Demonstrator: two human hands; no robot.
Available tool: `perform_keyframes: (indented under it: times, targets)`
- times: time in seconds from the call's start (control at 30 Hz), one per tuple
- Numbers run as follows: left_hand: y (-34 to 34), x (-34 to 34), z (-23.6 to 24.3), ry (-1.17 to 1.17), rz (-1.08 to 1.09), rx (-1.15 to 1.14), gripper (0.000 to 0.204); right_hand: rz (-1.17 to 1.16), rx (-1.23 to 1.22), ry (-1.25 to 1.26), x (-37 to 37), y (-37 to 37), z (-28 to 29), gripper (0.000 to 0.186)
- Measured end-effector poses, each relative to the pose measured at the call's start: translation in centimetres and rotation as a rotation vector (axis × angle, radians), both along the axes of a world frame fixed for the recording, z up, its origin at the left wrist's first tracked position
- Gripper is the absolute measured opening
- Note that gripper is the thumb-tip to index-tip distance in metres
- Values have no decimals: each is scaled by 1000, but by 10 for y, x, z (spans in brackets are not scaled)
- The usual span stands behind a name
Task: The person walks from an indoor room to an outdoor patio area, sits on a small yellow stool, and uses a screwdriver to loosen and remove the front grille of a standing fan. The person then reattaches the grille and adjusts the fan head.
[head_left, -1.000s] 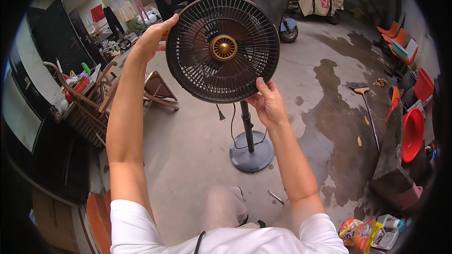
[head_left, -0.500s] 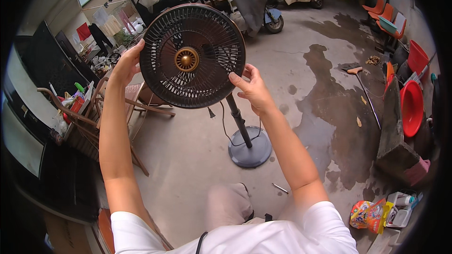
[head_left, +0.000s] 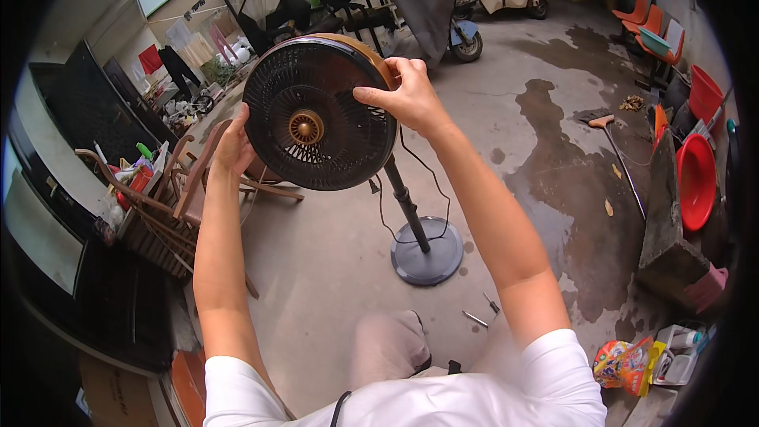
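In the head view, a black fan head (head_left: 316,158) with a gold hub (head_left: 306,126) and a gold-brown rear rim sits on a dark pole (head_left: 402,194) above a round grey base (head_left: 427,265). My left hand (head_left: 235,142) holds the left edge of the head, fingers partly hidden behind it. My right hand (head_left: 407,99) grips the upper right rim, thumb across the front grille. A black cord loops beside the pole. Two slim metal tools (head_left: 474,318) lie on the concrete near my right knee.
Wooden chairs (head_left: 190,209) stand at left beside a cluttered table and dark door. A broom (head_left: 602,122), concrete block (head_left: 664,229), red basins (head_left: 694,182) and orange seats (head_left: 640,17) line the right. Scooters (head_left: 466,41) are parked behind. Wet patches mark the floor (head_left: 553,158).
My right hand has moved up from the lower right to the upper right rim, and my left hand sits lower. The head has turned, showing more of its gold-brown side.
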State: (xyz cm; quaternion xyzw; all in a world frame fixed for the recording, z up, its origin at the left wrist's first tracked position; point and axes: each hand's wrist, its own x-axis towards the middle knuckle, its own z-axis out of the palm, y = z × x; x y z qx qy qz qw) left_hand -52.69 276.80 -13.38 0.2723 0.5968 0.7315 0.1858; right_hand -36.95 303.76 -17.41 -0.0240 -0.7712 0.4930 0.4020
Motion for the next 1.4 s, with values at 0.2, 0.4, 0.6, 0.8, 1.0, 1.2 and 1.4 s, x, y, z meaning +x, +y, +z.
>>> perform_keyframes:
  times: [0.2,0.4,0.6,0.8,1.0,1.2,1.4]
  targets:
    - [3,-4,-10,-87,-171,267,43,18,-24,110,8,-8,-5,79]
    - [11,10,-16,-10,-222,405,45,39,-40,142,11,-10,-9,79]
    - [14,2,-18,69,-98,355,52,11,1,117,5,-5,-9,75]
    - [16,9,-46,-36,-32,413,48,125,-43,98,-3,8,-3,73]
    - [8,18,-62,-190,115,356,46,138,-59,61,-1,7,3,75]
    - [11,16,-58,-251,131,403,43,123,-60,85,0,14,2,77]
    - [4,16,-58,-207,123,371,43,292,-226,203,10,3,0,43]
